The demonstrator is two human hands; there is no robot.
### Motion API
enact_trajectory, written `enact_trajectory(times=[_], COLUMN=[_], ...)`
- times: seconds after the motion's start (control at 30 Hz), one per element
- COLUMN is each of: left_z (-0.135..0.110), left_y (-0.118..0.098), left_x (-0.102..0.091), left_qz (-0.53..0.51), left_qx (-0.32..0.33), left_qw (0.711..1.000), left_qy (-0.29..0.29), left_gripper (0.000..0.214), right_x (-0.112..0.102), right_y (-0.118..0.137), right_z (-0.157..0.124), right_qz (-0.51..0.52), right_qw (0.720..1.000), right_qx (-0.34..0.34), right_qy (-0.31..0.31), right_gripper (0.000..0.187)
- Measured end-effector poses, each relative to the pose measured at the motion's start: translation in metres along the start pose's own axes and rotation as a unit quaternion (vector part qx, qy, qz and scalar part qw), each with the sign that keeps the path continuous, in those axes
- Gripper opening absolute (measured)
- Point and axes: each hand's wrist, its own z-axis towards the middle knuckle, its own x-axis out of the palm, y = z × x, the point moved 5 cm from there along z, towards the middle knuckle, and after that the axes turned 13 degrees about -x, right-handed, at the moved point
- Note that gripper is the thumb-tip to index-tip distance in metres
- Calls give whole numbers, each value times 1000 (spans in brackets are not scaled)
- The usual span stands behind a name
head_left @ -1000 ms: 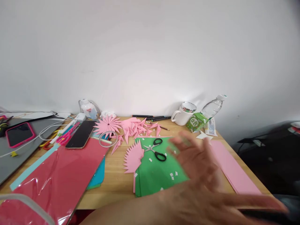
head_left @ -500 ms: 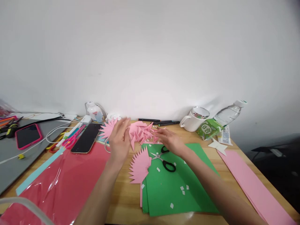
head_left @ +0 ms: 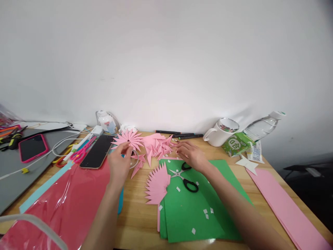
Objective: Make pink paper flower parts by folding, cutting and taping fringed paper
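My left hand [head_left: 121, 161] is closed, thumb and fingers pinched on the edge of a pale, thin ring that looks like a roll of tape [head_left: 137, 163]. Just beyond it lies a spiky pink paper rosette [head_left: 131, 137] with a small dark centre. My right hand [head_left: 191, 155] hovers low over the far edge of the green paper [head_left: 197, 211], fingers loosely bent and apparently holding nothing. Its fingertips are beside a heap of pink paper scraps [head_left: 157, 147]. Black-handled scissors [head_left: 183, 177] lie spread on the green sheets, next to a pink pleated fan [head_left: 156, 185].
Small white bits dot the green paper. Left are a red plastic-covered sheet [head_left: 67, 205], a black phone [head_left: 96, 154] and pink scissors [head_left: 82, 151]. A white mug [head_left: 221, 132], green carton [head_left: 236, 144] and clear bottle [head_left: 262, 126] stand back right; pink strips [head_left: 288, 208] lie right.
My left hand has moved down and left from beside the pink heap and now pinches the ring. Pink pieces it covered have come into view. My right hand stays near the scraps.
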Motion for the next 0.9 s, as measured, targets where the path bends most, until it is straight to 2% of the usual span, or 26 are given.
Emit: enact_trajectory(times=[0.07,0.13,0.23,0.3,0.4,0.47,0.53,0.6,0.67,0.73,0.8,0.9], left_z=[-8,-18,-28,-32,-36,-38,-39,-38,-36,-34,-32,-33], left_y=[2,1,1,2,3,3,5,8,9,10,11,12], left_x=[16,30,43,48,52,53,52,51,48,44,42,41], left_qz=[24,58,106,130,137,119,92,59,27,0,-27,-83], left_qx=[10,37,65,77,102,117,112,85,54,22,-15,-73], left_qw=[995,985,974,969,967,968,969,972,973,973,968,949], left_qy=[93,156,188,194,191,189,198,212,223,230,248,296], left_gripper=[26,24,24,26,27,27,27,27,28,28,29,34], right_x=[-8,-14,-21,-16,2,10,15,20,26,32,35,34], right_y=[1,6,21,37,63,74,77,75,72,71,72,72], right_z=[-2,-4,-8,-10,-6,-1,3,6,7,8,8,4], right_qz=[-6,-24,-4,109,272,308,314,333,404,488,541,575], right_qw=[1000,998,988,968,917,896,888,874,841,799,770,746], right_qx=[20,55,157,225,284,309,329,348,359,352,338,337], right_qy=[-5,8,-4,-1,63,76,76,60,29,4,-4,-6], right_gripper=[14,10,7,12,14,36,59,67,60,38,15,17])
